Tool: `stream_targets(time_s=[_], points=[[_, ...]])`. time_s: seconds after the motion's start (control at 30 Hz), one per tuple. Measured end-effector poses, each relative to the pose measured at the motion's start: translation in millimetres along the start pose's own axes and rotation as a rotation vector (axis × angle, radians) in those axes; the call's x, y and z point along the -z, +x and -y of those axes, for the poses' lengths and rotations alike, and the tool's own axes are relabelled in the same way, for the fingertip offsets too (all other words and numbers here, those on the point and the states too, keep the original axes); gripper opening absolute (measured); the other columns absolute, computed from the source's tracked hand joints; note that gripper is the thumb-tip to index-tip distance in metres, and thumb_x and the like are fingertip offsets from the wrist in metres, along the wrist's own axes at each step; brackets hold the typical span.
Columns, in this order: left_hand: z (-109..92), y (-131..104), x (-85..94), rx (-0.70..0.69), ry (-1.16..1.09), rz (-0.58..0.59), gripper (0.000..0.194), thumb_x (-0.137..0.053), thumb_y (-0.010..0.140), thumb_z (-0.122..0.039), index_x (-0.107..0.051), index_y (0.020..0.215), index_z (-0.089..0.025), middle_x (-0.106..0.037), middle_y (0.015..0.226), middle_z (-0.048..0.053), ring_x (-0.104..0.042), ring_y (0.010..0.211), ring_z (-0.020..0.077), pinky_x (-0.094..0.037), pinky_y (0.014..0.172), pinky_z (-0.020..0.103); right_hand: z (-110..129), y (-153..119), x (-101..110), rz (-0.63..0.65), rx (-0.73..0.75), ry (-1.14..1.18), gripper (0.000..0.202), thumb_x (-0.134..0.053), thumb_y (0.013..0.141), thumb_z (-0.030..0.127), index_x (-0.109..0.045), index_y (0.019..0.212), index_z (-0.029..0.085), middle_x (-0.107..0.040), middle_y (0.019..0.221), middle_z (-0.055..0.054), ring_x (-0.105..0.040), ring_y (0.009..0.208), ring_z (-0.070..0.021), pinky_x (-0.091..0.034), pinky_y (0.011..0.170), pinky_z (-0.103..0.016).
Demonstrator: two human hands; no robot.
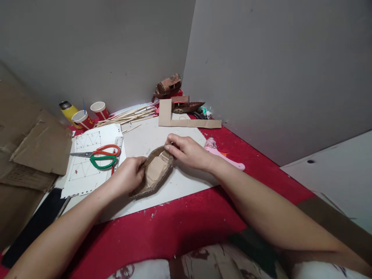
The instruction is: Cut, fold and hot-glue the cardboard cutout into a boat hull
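Note:
A small cardboard boat hull [157, 170], brown and open on top with corrugated edges, is held tilted above the white board [186, 174]. My left hand [132, 174] grips its left side wall, with the fingertips partly hidden. At the far end, my right hand [186, 149] pinches the rim between thumb and fingers. To the left, scissors [101, 155] with one orange and one green handle lie on a sheet of drawn triangles [84, 178]. A pink glue gun [225, 157] lies just beyond my right wrist.
An L-shaped cardboard piece [188, 123], thin wooden sticks [130, 116] and two model boats [187, 104] are at the back. Paper cups [99, 110] and a yellow bottle [69, 113] stand back left. Large cardboard [43, 147] leans at left; grey walls [261, 77] enclose the red table [174, 228].

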State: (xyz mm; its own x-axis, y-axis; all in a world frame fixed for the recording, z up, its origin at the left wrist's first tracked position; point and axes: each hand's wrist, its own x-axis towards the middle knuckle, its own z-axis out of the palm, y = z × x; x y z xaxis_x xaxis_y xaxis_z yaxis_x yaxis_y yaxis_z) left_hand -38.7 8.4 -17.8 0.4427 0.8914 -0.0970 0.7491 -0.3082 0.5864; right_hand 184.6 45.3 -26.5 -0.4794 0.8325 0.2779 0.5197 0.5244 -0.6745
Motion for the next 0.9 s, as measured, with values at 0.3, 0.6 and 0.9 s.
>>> stream_targets(time_s=[0.3,0.6,0.9], points=[[14.3,6.4,9.3,0.033,-0.096,-0.099,0.022,-0.049,0.083,-0.022,-0.066,0.096,-0.016,-0.072,0.081,0.006,-0.063,0.073,0.0183,-0.045,0.065,0.028,0.9,1.3,3.2,0.032,-0.072,-0.109,0.015,-0.04,0.094,0.021,-0.046,0.081,0.021,-0.058,0.067,0.0,-0.053,0.064,-0.0155,-0.038,0.062,-0.026],[9.0,4.1,-7.4,0.029,-0.104,0.02,0.022,-0.054,0.082,-0.026,-0.074,0.085,-0.017,-0.067,0.065,0.001,-0.055,0.059,0.0144,-0.039,0.056,0.025,15.5,-9.5,6.4,0.198,0.006,-0.347,0.032,-0.064,0.086,0.034,-0.065,0.112,0.015,-0.07,0.108,-0.013,-0.063,0.095,-0.026,-0.041,0.075,-0.031],[7.2,5.4,-5.6,-0.038,-0.047,0.102,0.021,-0.053,0.082,-0.021,-0.074,0.085,-0.017,-0.071,0.074,0.005,-0.06,0.066,0.0168,-0.043,0.063,0.028,17.9,-7.3,-21.7,0.377,0.079,-0.382,0.017,-0.057,0.092,0.023,-0.073,0.092,0.017,-0.074,0.091,-0.008,-0.064,0.083,-0.0206,-0.037,0.066,-0.028]])
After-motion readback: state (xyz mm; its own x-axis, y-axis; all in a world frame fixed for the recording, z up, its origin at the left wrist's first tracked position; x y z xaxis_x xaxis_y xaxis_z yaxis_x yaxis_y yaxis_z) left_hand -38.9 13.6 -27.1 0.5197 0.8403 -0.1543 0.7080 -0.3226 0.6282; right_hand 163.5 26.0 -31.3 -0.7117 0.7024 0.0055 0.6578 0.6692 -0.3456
